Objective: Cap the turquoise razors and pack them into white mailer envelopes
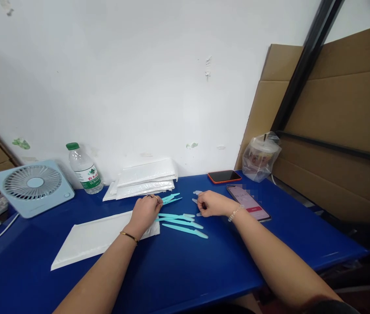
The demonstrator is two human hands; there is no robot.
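Observation:
My left hand (146, 211) is closed with its fingertips on a few turquoise eyebrow razors (171, 198) that fan out to the right. Just below lie several more turquoise razors (185, 230), side by side on the blue table, their tips pointing right. My right hand (211, 203) is curled in a pinch, its fingertips hiding whatever is between them. Small translucent caps (197, 192) lie around those fingertips. Partly beneath my left hand and wrist is a flat white padded envelope (96, 237).
Stacked white envelopes (145, 176) lie against the wall, beside a water bottle (85, 170) and a blue fan (34, 185). To the right are a red-edged phone (224, 176), a lit phone (249, 203) and a bagged drink cup (261, 157). Cardboard (341, 100) borders the right side.

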